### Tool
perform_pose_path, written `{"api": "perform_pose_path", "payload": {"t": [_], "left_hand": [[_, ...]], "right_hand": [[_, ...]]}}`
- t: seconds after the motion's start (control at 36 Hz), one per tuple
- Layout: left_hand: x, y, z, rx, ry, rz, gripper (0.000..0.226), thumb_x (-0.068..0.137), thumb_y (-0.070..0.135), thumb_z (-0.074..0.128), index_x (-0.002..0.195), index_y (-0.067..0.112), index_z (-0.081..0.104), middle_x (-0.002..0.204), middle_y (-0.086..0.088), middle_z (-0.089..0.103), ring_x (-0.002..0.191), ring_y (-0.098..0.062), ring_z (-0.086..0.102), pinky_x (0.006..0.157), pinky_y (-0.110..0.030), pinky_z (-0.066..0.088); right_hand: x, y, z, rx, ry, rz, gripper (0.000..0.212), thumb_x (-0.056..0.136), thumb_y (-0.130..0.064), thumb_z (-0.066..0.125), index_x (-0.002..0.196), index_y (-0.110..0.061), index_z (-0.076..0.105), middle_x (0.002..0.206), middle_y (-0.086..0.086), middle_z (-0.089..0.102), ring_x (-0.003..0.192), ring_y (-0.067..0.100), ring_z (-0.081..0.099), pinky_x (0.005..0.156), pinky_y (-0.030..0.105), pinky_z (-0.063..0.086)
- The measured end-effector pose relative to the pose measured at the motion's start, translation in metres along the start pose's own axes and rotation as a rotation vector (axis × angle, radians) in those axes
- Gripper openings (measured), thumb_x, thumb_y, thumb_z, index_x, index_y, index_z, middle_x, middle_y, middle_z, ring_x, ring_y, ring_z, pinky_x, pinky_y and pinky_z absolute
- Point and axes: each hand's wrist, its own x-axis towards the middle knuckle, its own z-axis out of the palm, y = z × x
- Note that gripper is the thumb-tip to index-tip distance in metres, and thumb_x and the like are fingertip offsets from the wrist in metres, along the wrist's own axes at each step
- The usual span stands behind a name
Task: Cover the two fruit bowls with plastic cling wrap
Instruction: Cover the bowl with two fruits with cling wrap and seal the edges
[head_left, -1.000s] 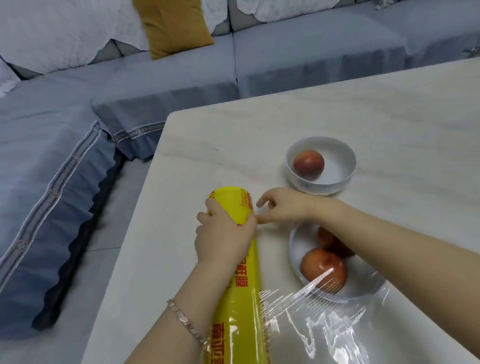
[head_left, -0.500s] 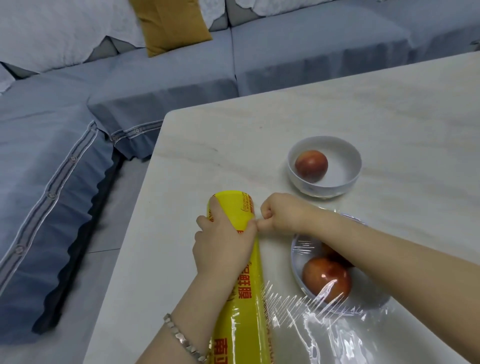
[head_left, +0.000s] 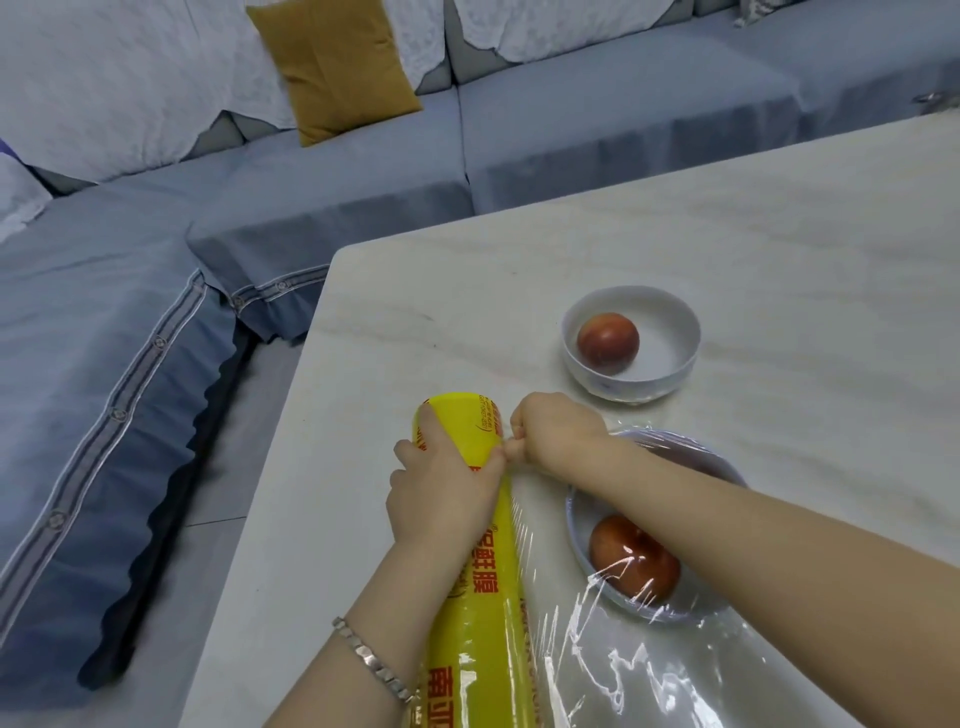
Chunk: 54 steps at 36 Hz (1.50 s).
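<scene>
Gripping the cling wrap roll (head_left: 485, 618), left hand (head_left: 441, 493) steadies it; right hand (head_left: 556, 436) pinches film (head_left: 597, 670) beside left thumb. Film judged flimsy, clingy: hold at edge, taut.

We see a pale, marble-veined tabletop (head_left: 779, 249) with a rounded corner. A long yellow roll of cling wrap (head_left: 488, 623) with red lettering lies on it. At two o'clock from the roll's far end stands a white round ceramic bowl (head_left: 623, 389) holding one red fruit (head_left: 608, 343). At four o'clock a second shallow white bowl (head_left: 649, 616) sits under a clear sheet of plastic film (head_left: 623, 670) that spreads over the tabletop.
</scene>
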Motion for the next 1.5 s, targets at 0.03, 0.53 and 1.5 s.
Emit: {"api": "perform_pose_path", "payload": {"t": [0.03,0.53,1.5], "left_hand": [[0.0,0.0,0.0,-0.002,-0.002,-0.001,0.084,0.086,0.057,0.048,0.146,0.021,0.003,0.131,-0.016,0.039,0.111,-0.04,0.051,0.084,-0.04,0.042],[0.002,-0.007,-0.003,-0.103,-0.01,-0.048,0.083,0.081,0.067,0.048,0.143,0.028,0.009,0.131,-0.015,0.038,0.111,-0.04,0.052,0.087,-0.042,0.042],[0.007,-0.014,-0.001,-0.026,0.04,0.445,0.044,0.097,0.017,0.035,0.138,0.028,0.043,0.152,0.018,0.027,0.145,-0.007,0.005,0.114,-0.046,0.018]], "right_hand": [[0.0,0.0,0.0,0.01,0.004,-0.005,0.036,0.079,-0.023,0.061,0.054,-0.014,0.037,0.075,0.005,0.049,0.074,0.027,0.044,0.058,0.025,0.032],[-0.005,0.014,-0.019,0.344,-0.016,-0.144,0.06,0.072,-0.023,0.076,0.046,-0.021,0.021,0.038,-0.009,0.015,0.035,0.012,0.02,0.038,0.02,0.015],[-0.015,0.026,-0.028,0.288,0.061,-0.245,0.047,0.071,0.003,0.051,0.048,-0.021,0.018,0.047,-0.007,0.016,0.044,0.011,0.018,0.043,0.022,0.016]]}}
